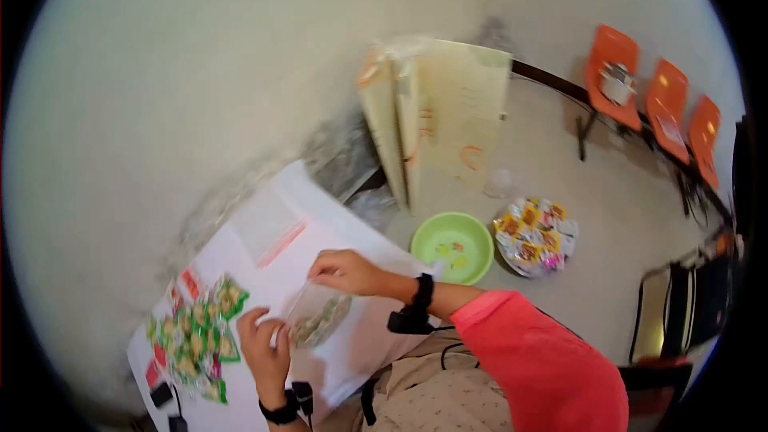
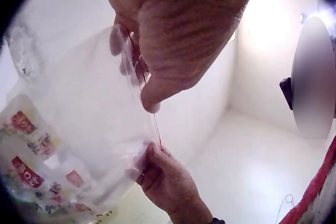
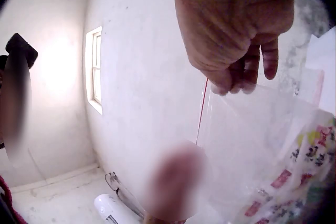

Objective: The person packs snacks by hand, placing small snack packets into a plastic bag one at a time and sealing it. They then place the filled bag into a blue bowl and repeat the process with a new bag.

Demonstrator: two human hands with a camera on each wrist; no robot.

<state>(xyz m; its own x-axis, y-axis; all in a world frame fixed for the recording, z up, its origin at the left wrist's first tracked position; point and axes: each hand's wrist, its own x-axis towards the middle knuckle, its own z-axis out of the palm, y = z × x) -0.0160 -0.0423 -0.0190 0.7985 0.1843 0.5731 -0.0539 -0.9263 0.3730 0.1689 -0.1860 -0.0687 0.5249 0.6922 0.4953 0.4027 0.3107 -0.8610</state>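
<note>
A clear bag point(image 1: 322, 318) with small packets in its lower part is held up between both hands over the white table. My left hand point(image 1: 268, 352) pinches one end of its red-lined top edge; in the left wrist view that hand point(image 2: 173, 35) has thumb and fingers on the edge. The right hand point(image 1: 348, 272) pinches the other end, and in the right wrist view this hand point(image 3: 241, 29) grips the corner of the bag point(image 3: 247, 129) with its fingertips. Printed packets point(image 2: 26, 171) show through the plastic.
Green packets point(image 1: 196, 336) lie in a heap at the table's left. Flat clear bags point(image 1: 268, 232) lie farther back on the table point(image 1: 352, 232). Beyond its right edge stand a green basin point(image 1: 454, 248) and a container of wrapped packets point(image 1: 536, 236). Orange chairs point(image 1: 612, 72) stand far right.
</note>
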